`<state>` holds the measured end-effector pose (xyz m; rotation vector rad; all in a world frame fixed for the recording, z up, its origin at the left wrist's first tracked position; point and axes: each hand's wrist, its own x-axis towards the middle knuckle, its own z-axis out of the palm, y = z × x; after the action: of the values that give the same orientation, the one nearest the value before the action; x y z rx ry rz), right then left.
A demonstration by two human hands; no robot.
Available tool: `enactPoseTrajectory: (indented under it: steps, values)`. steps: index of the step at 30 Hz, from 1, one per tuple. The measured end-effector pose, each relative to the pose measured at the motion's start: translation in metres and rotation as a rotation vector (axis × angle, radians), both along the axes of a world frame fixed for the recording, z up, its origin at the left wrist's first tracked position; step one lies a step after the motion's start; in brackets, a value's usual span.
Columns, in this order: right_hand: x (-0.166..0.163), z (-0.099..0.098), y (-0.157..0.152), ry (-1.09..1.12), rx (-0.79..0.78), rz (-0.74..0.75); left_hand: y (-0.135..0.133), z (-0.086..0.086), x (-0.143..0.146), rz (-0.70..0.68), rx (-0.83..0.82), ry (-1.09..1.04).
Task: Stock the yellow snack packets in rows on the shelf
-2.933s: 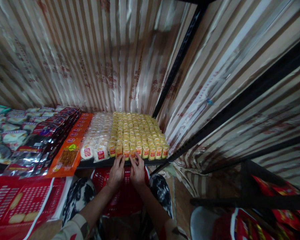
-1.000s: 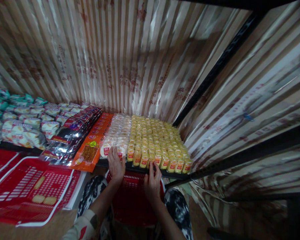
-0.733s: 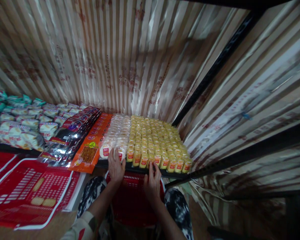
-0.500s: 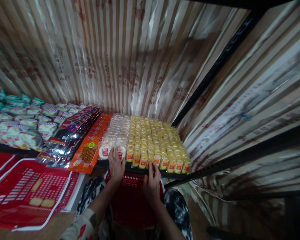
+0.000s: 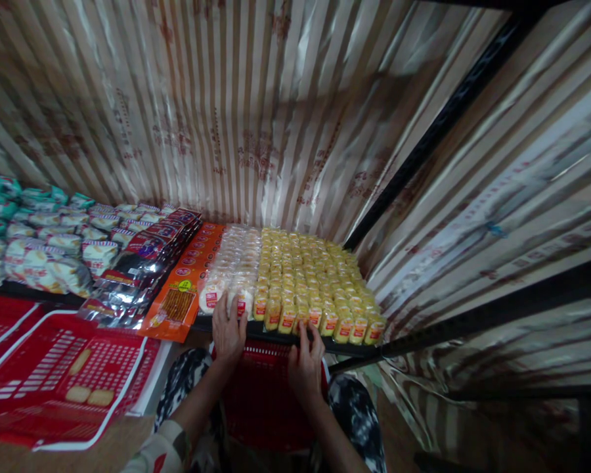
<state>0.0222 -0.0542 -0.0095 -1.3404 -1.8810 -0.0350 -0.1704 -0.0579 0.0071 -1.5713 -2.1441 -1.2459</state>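
Note:
Rows of small yellow packaged cakes (image 5: 320, 282) with red-and-white labels fill the right end of a black shelf. Beside them lie two rows of clear-wrapped white round crackers (image 5: 236, 263). My left hand (image 5: 229, 328) rests with fingers apart at the front of the cracker rows, its fingertips against the front packs. My right hand (image 5: 306, 358) reaches to the front edge of the yellow cakes, fingers spread, fingertips touching a front pack. Neither hand holds anything that I can see. A red basket (image 5: 270, 401) stands between my knees, below both hands.
On the left are an orange snack bag (image 5: 175, 302), dark red-and-black packets (image 5: 138, 263), white bags (image 5: 54, 263) and green bags (image 5: 0, 197). Another red basket (image 5: 113, 348) with a white handle holds several pale items. A black post (image 5: 423, 144) and striped curtain (image 5: 256, 98) bound the shelf.
The whole view has shifted slightly, so the things appear a little further right. Both hands stay at the same packs, with hardly any movement.

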Motion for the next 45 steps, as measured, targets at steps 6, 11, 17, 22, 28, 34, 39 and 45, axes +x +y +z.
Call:
enactPoseTrajectory:
  steps: [6, 11, 17, 22, 28, 34, 39, 45]
  values:
    - [0.0, -0.002, 0.001, -0.019, -0.014, 0.001, 0.003, 0.001, -0.014, 0.27, -0.053, -0.1]
    - [0.0, -0.005, 0.002, -0.018, -0.019, -0.009, 0.009, -0.009, -0.016, 0.196, -0.06, -0.107]
    - [0.0, -0.005, 0.002, -0.012, -0.035, -0.011, 0.008, -0.012, -0.02, 0.139, -0.053, -0.03]
    - [-0.004, -0.003, 0.0, 0.002, -0.033, -0.026, 0.005, -0.009, -0.025, 0.132, -0.064, 0.026]
    - [-0.002, 0.001, -0.001, 0.029, -0.032, -0.029, 0.004, -0.012, -0.025, 0.136, -0.059, 0.006]
    - [-0.002, 0.005, -0.003, 0.05, -0.018, -0.014, 0.002, -0.01, -0.028, 0.086, -0.054, -0.013]
    - [-0.003, 0.003, -0.009, 0.07, -0.012, 0.005, -0.011, -0.005, -0.02, 0.043, -0.008, -0.051]
    - [-0.002, 0.001, -0.024, 0.065, -0.055, 0.006, -0.039, -0.018, 0.016, -0.213, 0.0, 0.041]
